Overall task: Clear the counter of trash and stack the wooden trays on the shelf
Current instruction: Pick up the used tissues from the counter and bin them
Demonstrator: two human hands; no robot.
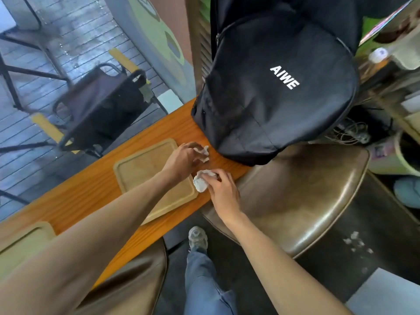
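Observation:
A pale wooden tray (141, 169) lies on the orange wooden counter (91, 187). A second wooden tray (22, 237) shows at the lower left, partly under my left arm. My left hand (184, 159) reaches over the first tray and closes its fingers on a crumpled white tissue (204, 152) near the black bag. My right hand (223, 189) grips another crumpled white tissue (201, 181) at the tray's right corner. Both wads rest on the counter.
A large black backpack (272, 87) stands on the counter's right end, close to both hands. Brown leather stools (306, 196) (127, 287) sit below the counter edge. My jeans and shoe (197, 237) are between them. Cables and clutter (350, 130) lie to the right.

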